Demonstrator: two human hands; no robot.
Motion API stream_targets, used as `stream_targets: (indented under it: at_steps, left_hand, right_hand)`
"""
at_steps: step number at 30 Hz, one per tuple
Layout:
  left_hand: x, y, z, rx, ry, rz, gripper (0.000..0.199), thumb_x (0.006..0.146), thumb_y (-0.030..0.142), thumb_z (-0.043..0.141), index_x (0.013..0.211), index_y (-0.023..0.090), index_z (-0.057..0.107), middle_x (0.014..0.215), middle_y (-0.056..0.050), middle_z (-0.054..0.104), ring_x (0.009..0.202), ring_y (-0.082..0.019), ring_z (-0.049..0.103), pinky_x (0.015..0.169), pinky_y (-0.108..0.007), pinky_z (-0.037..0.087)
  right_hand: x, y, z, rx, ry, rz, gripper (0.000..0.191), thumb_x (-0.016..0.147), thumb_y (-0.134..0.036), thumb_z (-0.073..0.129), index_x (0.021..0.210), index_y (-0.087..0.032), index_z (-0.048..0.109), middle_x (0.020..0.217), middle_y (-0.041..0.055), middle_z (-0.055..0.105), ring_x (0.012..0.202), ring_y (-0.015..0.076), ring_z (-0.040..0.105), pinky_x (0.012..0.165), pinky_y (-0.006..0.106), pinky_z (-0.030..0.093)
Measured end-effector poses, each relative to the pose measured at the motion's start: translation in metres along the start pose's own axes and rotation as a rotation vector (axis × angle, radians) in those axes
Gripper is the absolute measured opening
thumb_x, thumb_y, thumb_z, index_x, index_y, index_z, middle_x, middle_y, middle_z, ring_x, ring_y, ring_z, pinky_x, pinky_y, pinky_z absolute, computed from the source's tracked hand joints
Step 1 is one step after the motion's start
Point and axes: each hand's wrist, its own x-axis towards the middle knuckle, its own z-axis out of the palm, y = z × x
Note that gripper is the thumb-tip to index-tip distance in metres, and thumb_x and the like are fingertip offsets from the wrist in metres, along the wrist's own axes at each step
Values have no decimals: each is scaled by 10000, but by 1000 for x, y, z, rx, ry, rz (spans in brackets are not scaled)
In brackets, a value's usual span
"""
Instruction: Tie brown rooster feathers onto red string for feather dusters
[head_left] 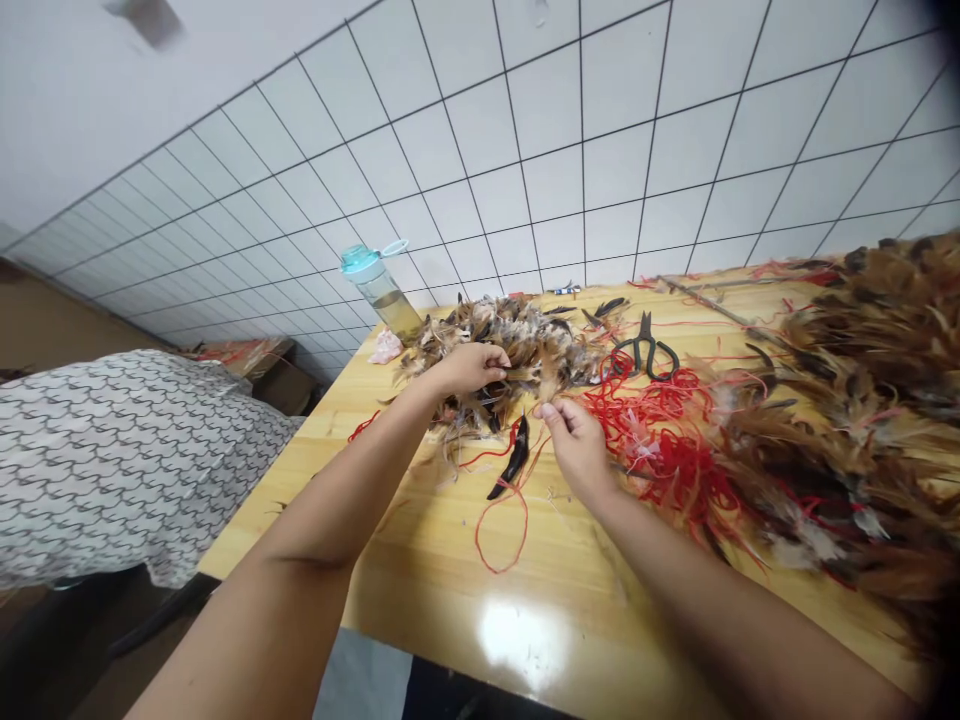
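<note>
My left hand [477, 367] is closed at the front of a pile of brown and grey feathers [525, 330], its fingers pinching a thin stalk. To its right, my right hand [574, 435] pinches the lower end of a small light-brown feather tuft [551, 380]. A red string hangs from near the right fingertips and forms a loop [501, 540] on the wooden table [420, 590]. One dark feather [514, 460] lies between my hands, just left of the right one.
Black scissors [645, 350] and tangled red string [675, 430] lie right of my hands. A large brown feather heap [862, 400] covers the table's right side. A bottle with a turquoise lid [386, 295] stands at the back left, beside crumpled pink-white material [385, 346]. Patterned cloth [135, 460] is at left.
</note>
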Motion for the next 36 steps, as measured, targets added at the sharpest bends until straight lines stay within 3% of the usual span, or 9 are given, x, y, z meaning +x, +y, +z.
stream_targets:
  at_steps: [4, 8, 10, 17, 21, 24, 28, 36]
  left_hand:
    - [-2, -3, 1, 65, 12, 49, 259, 790, 204, 527, 1000, 189, 677, 842, -10, 669, 772, -139, 587, 757, -248, 463]
    - [-8, 5, 0, 283, 395, 138, 292, 808, 129, 504, 1041, 181, 673, 1077, -86, 627, 1018, -208, 554, 929, -349, 435]
    - [-12, 12, 1, 333, 493, 175, 258, 843, 158, 508, 1040, 186, 672, 1107, -99, 608, 1068, -229, 524, 953, -376, 416]
    - [-10, 23, 35, 364, 250, 190, 174, 848, 304, 591, 895, 180, 703, 939, -81, 623, 932, -216, 543, 923, -386, 402]
    - [-3, 21, 50, 338, 260, 167, 140, 842, 217, 561, 847, 173, 694, 946, -79, 628, 935, -213, 544, 910, -380, 396]
    - [-6, 20, 47, 246, 314, 197, 143, 848, 165, 523, 846, 179, 666, 921, -54, 653, 926, -193, 559, 903, -358, 397]
    - [-21, 22, 33, 157, 269, 258, 149, 881, 171, 495, 891, 196, 642, 862, -17, 680, 835, -165, 580, 827, -310, 422]
    - [-48, 31, 30, 262, 189, 335, 215, 927, 210, 456, 952, 219, 670, 930, -40, 669, 896, -175, 564, 858, -314, 409]
  right_hand:
    - [5, 1, -4, 38, 36, 30, 269, 846, -422, 506, 743, -200, 618, 718, 15, 624, 715, 167, 540, 704, 288, 407]
    - [6, 0, -4, 41, 31, 35, 270, 842, -425, 514, 732, -198, 611, 713, 12, 617, 711, 167, 531, 712, 293, 408]
    - [5, 0, -4, 40, 29, 36, 268, 843, -424, 516, 732, -198, 610, 709, 10, 613, 706, 166, 522, 705, 291, 407]
    - [6, 1, -6, 44, 38, 37, 278, 851, -429, 516, 755, -191, 621, 689, 4, 585, 694, 160, 502, 692, 286, 398]
    - [6, 2, -6, 62, 42, 44, 292, 843, -447, 523, 756, -185, 618, 712, 9, 597, 716, 164, 518, 711, 290, 405]
    - [7, 1, -6, 54, 55, 61, 301, 839, -456, 525, 755, -183, 619, 697, 8, 591, 712, 165, 514, 703, 290, 404]
    - [7, 1, -8, 6, 73, 54, 297, 852, -447, 515, 766, -186, 627, 653, -1, 561, 696, 165, 497, 682, 285, 394]
    - [7, 10, -9, -182, 79, -14, 282, 884, -420, 497, 777, -195, 628, 726, 23, 622, 703, 169, 528, 678, 288, 393]
